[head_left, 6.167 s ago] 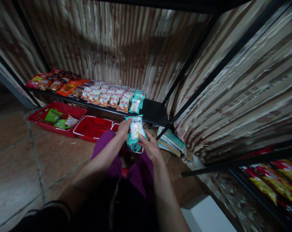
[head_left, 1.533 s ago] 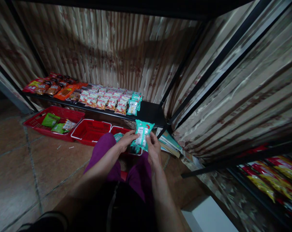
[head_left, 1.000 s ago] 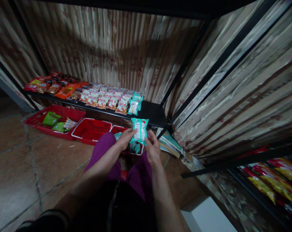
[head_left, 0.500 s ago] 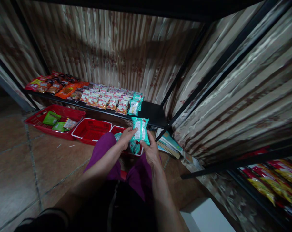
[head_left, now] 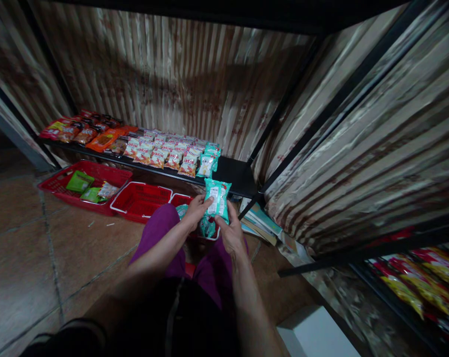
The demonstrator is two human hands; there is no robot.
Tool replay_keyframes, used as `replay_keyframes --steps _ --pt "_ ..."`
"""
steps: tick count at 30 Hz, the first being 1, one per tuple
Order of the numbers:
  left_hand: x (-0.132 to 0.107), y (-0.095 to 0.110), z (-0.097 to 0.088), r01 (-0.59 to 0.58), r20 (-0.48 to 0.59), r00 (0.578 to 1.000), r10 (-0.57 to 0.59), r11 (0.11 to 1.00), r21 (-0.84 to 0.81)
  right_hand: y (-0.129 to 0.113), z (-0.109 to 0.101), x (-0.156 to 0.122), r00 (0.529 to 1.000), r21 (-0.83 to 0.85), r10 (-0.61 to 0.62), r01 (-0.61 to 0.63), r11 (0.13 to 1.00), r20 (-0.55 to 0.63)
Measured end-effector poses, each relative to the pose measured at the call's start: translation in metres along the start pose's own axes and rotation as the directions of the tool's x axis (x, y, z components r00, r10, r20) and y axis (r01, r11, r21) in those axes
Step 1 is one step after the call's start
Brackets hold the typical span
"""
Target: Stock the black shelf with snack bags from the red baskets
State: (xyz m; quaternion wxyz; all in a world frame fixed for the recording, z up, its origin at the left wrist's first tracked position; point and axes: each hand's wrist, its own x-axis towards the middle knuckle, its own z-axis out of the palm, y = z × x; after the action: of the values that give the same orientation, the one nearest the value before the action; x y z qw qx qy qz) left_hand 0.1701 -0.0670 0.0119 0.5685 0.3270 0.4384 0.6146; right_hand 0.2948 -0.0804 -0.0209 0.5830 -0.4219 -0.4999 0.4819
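Note:
Between both hands I hold a teal snack bag (head_left: 217,196) with a white printed panel facing up. My left hand (head_left: 197,212) grips its left side, thumb on top. My right hand (head_left: 229,229) closes on its lower right edge. Below them, partly hidden by my hands and knees, a red basket (head_left: 180,199) holds more teal bags (head_left: 207,228). Just beyond stands a low black shelf (head_left: 231,172). On it, a few teal bags (head_left: 207,164) sit at the right end of rows of white-and-orange snack bags (head_left: 158,157).
Red and orange snack bags (head_left: 86,133) fill the shelf's left end. A red basket (head_left: 140,201) and another (head_left: 108,173) with green packets (head_left: 80,182) stand on the tiled floor. A shelf post (head_left: 250,204) rises at right, by stacked flat papers (head_left: 259,218). A white box (head_left: 323,332) lies lower right.
The teal bag has shifted slightly up and to the right, tilting a little, with both hands still on it. The shelf and baskets look the same.

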Motion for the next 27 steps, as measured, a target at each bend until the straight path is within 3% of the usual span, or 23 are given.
replay_keyframes --steps 9,15,22,27 --pt "0.005 -0.010 0.002 -0.047 -0.053 0.997 0.053 0.993 0.104 0.003 0.008 0.000 0.995 0.066 0.074 -0.070 0.995 -0.067" --pt "0.006 -0.013 0.001 -0.038 -0.076 0.996 0.047 0.993 0.109 0.002 0.007 -0.003 0.995 0.003 0.092 -0.092 0.996 -0.029" --pt "0.004 -0.014 -0.001 0.013 -0.070 0.998 -0.009 0.999 0.051 -0.002 0.003 -0.002 0.999 -0.221 0.002 0.008 0.975 0.045" --pt "0.003 -0.015 -0.001 0.050 -0.083 0.995 -0.049 0.999 0.020 -0.003 -0.003 -0.001 0.987 -0.309 -0.118 0.146 0.940 0.107"
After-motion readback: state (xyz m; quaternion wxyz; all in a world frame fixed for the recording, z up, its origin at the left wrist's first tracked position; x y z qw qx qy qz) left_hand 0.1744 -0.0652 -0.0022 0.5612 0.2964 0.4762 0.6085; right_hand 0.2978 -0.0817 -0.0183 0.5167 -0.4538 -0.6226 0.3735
